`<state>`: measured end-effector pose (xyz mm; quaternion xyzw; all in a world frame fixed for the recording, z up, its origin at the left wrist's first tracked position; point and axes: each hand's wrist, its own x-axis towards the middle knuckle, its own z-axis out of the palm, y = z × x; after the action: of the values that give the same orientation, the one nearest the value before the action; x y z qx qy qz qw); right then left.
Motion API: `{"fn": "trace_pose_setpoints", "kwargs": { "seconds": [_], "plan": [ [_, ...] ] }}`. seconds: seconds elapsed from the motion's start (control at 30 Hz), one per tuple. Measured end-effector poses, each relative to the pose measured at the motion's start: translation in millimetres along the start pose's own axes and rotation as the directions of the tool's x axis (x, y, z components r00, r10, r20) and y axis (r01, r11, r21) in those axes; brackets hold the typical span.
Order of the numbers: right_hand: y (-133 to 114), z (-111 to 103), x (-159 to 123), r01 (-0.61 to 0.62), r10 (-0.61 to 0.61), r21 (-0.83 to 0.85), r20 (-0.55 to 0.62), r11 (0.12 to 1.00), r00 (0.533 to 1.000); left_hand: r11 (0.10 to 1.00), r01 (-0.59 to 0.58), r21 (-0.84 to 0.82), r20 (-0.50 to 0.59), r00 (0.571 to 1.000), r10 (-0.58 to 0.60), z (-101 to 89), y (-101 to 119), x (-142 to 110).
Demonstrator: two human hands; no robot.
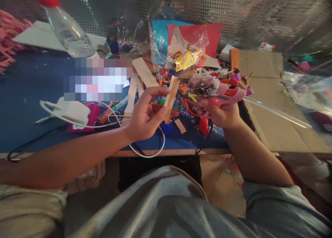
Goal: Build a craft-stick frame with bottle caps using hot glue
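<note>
Thumb and fingers of the left hand (144, 118) pinch a tan strip (173, 89) above a blue tabletop (33, 82), while the right hand (223, 112) wraps its fingers around a pink glue gun (232, 94), a clear stick (282, 114) jutting from its rear. Below the strip sits a blue pom-pom (168, 128); flattened cardboard (280, 137) lies at right, a red-capped bottle (71, 34) at far left.

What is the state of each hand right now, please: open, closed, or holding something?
Left hand: closed, holding a strip between thumb and fingers.
Right hand: closed, holding the glue gun.
</note>
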<state>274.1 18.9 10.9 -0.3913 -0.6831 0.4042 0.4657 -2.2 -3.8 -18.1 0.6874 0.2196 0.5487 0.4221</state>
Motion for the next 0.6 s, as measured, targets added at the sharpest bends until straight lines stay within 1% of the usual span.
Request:
{"fn": "trace_pose_setpoints", "kwargs": {
  "seconds": [0.13,0.23,0.4,0.6],
  "plan": [
    [-0.2,-1.5,-0.1,-0.008,0.008,-0.017,0.026,1.0,1.0,1.0,0.012,0.005,0.004,1.0,-0.012,0.9,0.7,0.2],
    [-0.5,-1.5,0.0,0.008,-0.007,-0.03,0.033,1.0,0.999,1.0,-0.006,-0.017,0.003,1.0,0.006,0.6,0.9,0.3],
    [0.0,-0.5,-0.8,0.017,-0.017,-0.046,0.012,0.999,1.0,1.0,-0.001,0.005,-0.002,1.0,0.001,0.6,0.5,0.0],
    [-1.8,-0.9,-0.3,0.011,-0.011,-0.002,0.03,1.0,1.0,1.0,-0.01,0.016,-0.012,1.0,0.01,1.4,2.0,0.4]
  ]
}}
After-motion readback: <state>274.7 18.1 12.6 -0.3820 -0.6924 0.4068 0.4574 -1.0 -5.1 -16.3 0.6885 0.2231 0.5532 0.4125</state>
